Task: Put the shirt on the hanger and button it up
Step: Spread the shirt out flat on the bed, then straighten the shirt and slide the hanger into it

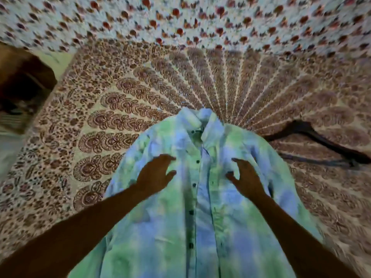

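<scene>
Green-and-blue tie-dyed button shirt (200,197) flat on patterned bedspread (120,109). Left hand (154,175), right hand (246,177) over chest, grips spread apart. Dark hanger (321,141) beside shirt.

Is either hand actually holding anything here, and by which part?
Nothing is held. The left hand and right hand are open, fingers spread, over the shirt chest; the hanger lies untouched to the right.

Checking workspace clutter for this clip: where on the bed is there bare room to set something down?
Bare patterned bedspread left of the tie-dye green-and-blue shirt, and beyond its collar. Crowded right: the dark hanger lies beside the shirt. Left hand and right hand are over the shirt's chest.
</scene>
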The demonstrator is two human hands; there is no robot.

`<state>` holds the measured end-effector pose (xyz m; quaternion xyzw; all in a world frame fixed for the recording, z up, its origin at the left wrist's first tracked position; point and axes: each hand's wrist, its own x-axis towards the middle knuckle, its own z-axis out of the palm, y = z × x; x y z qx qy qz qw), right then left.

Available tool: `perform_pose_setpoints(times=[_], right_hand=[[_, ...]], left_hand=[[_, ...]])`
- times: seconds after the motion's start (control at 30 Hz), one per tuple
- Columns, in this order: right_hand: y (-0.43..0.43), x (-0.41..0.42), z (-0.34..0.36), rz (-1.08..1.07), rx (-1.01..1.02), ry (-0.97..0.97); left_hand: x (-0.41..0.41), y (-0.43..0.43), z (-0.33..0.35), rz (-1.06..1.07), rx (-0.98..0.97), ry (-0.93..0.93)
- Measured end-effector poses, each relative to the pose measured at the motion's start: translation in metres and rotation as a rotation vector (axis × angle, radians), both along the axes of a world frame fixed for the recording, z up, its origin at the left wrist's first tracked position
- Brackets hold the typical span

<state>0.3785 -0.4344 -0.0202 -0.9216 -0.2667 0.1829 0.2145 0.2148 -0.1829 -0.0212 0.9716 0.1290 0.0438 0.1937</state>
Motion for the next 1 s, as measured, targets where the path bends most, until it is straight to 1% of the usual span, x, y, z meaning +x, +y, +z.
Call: perform_pose_setpoints(times=[0.03, 0.07, 0.13, 0.17, 0.23, 0.27, 0.3, 0.37, 0.43, 0.5, 0.53, 0.6, 0.63, 0.73, 0.8, 0.87, 0.93, 0.97, 1.0], right_hand=[[-0.009, -0.017, -0.023, 0.036, -0.056, 0.020], [-0.015, -0.032, -0.035, 0.116, -0.159, 0.051], [-0.029, -0.057, -0.065, 0.227, -0.371, 0.031], [-0.034, -0.065, -0.077, 0.263, -0.429, -0.015], [-0.040, -0.072, -0.089, 0.304, -0.482, -0.064], [-0.041, -0.073, -0.089, 0.306, -0.505, -0.038], [-0.040, -0.071, -0.088, 0.302, -0.499, -0.032], [-0.039, -0.072, -0.083, 0.288, -0.474, -0.003], [-0.040, -0.080, -0.079, 0.282, -0.424, -0.019], [-0.038, -0.090, -0.075, 0.297, -0.324, -0.034], [-0.036, -0.093, -0.072, 0.298, -0.270, -0.027], [-0.026, -0.090, -0.068, 0.280, -0.148, -0.073], [-0.018, -0.084, -0.066, 0.265, -0.095, -0.093], [0.016, -0.050, -0.053, 0.212, 0.015, -0.089], [0.047, -0.018, -0.043, 0.207, 0.046, -0.100], [0.082, 0.014, -0.038, 0.223, 0.005, -0.089], [0.113, 0.040, -0.040, 0.219, -0.093, -0.064], [0.124, 0.049, -0.044, 0.210, -0.152, -0.073], [0.132, 0.055, -0.048, 0.201, -0.218, -0.087]], left_hand=[[-0.020, -0.016, -0.019, -0.076, 0.056, 0.045], [-0.038, -0.031, -0.035, -0.139, 0.115, 0.082], [-0.073, -0.053, -0.067, -0.208, 0.178, 0.228], [-0.085, -0.057, -0.078, -0.233, 0.198, 0.288], [-0.098, -0.058, -0.099, -0.270, 0.242, 0.294], [-0.102, -0.058, -0.104, -0.270, 0.264, 0.291], [-0.103, -0.057, -0.102, -0.274, 0.276, 0.301], [-0.108, -0.058, -0.101, -0.264, 0.290, 0.256], [-0.116, -0.061, -0.099, -0.210, 0.256, 0.242], [-0.117, -0.062, -0.095, -0.171, 0.202, 0.163], [-0.113, -0.062, -0.091, -0.154, 0.159, 0.086], [-0.092, -0.057, -0.076, -0.096, 0.079, -0.035], [-0.075, -0.051, -0.066, -0.075, 0.055, -0.068], [-0.012, -0.031, -0.049, -0.054, 0.018, -0.122], [0.036, -0.015, -0.043, -0.052, -0.014, -0.122], [0.083, -0.003, -0.040, -0.080, -0.014, -0.131], [0.124, 0.005, -0.036, -0.119, -0.045, -0.074], [0.143, 0.008, -0.041, -0.125, -0.058, 0.001], [0.158, 0.012, -0.050, -0.116, -0.066, 0.120]])
